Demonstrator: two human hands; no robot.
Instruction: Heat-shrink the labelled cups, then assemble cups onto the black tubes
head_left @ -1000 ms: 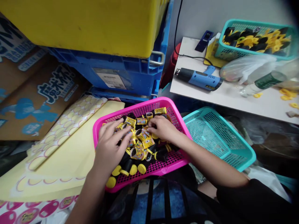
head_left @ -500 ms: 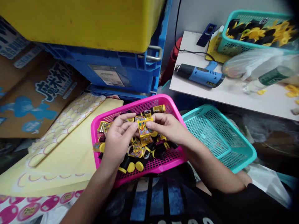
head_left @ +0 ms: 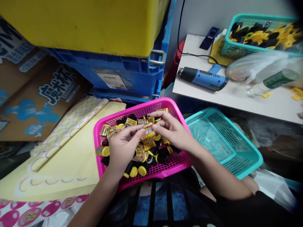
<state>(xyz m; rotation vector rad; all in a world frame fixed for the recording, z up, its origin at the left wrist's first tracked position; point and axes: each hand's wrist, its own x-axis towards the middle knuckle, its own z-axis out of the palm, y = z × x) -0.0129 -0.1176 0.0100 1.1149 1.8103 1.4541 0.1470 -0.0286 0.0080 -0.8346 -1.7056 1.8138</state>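
Observation:
Between my two hands is a small yellow printed label sleeve [head_left: 148, 130], held over a pink basket [head_left: 97, 132]. My left hand [head_left: 125, 142] pinches its left edge between thumb and fingers. On its right edge, the thumb and fingertips of my right hand [head_left: 171, 129] are closed. Below, the basket holds several short black tubes with yellow caps [head_left: 142, 171] and more yellow printed sleeves [head_left: 148, 143]. Some of the tubes have a printed sleeve around them. My hands hide part of the basket's contents.
A turquoise basket [head_left: 248, 157] stands to the right. On the white table [head_left: 194, 86] lie a blue heat gun [head_left: 205, 78], a bottle [head_left: 274, 82] and another turquoise basket [head_left: 227, 47] with black and yellow parts. Blue crates [head_left: 132, 75] and a cardboard box [head_left: 47, 104] are at the left.
The sleeve has turned from its broad printed face toward me to a narrower, tilted view. My right fingers have lifted and stretched out somewhat over it.

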